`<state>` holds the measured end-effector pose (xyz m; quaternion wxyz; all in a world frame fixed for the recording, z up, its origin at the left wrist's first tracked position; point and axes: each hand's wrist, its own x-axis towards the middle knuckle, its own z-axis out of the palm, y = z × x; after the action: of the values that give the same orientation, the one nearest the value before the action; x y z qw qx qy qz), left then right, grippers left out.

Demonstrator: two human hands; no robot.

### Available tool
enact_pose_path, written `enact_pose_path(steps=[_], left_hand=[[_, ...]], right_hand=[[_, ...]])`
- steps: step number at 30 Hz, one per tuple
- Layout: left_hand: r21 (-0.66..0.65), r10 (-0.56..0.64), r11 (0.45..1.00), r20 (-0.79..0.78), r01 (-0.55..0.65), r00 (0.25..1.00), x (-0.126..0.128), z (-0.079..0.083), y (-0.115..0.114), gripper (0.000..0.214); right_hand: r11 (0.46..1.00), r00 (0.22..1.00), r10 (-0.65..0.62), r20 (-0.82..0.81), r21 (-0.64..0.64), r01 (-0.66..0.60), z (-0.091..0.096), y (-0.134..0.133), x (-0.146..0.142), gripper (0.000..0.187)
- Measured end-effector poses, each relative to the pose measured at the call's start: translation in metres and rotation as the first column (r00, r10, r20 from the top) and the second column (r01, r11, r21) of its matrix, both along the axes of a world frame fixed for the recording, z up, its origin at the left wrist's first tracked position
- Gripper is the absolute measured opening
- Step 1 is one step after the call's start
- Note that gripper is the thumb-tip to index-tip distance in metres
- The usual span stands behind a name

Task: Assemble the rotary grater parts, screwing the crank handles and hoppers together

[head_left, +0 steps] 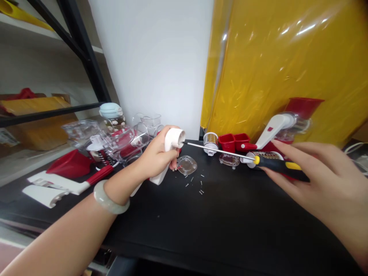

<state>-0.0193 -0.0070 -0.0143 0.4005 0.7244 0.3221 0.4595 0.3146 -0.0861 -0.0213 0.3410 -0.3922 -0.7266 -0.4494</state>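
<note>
My left hand [157, 155] is closed round a white plastic handle part [172, 142], holding it above the black table [218, 218] with its round end turned right. My right hand [313, 174] grips a screwdriver with a black and yellow handle [283, 166]. Its long metal shaft [218, 150] reaches left, and the tip touches the round end of the white part. Below the shaft lie a clear round plastic disc [186, 165] and several small screws [197, 184]. A pale bangle [110, 199] sits on my left wrist.
Red and white grater parts [69, 172] and clear plastic pieces [126, 140] crowd the left. A metal drum [211, 142], red cups [234, 141] and a red-and-white crank grater [283, 128] stand at the back right, before a yellow sheet [287, 65]. A black shelf frame [83, 50] rises left.
</note>
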Motion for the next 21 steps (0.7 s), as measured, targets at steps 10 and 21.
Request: enact_pose_path(steps=[10, 21], left_hand=[[0.183, 0.134, 0.978, -0.182, -0.100, 0.974, -0.007, -0.002, 0.004, 0.051], [0.388, 0.246, 0.915, -0.327, -0.108, 0.913, -0.007, 0.002, 0.000, 0.054]], right_hand=[[0.848, 0.974, 0.098, -0.203, -0.495, -0.188, -0.003, 0.011, 0.009, 0.026], [0.593, 0.940, 0.039, -0.340, -0.749, -0.296, 0.003, 0.010, 0.010, 0.031]])
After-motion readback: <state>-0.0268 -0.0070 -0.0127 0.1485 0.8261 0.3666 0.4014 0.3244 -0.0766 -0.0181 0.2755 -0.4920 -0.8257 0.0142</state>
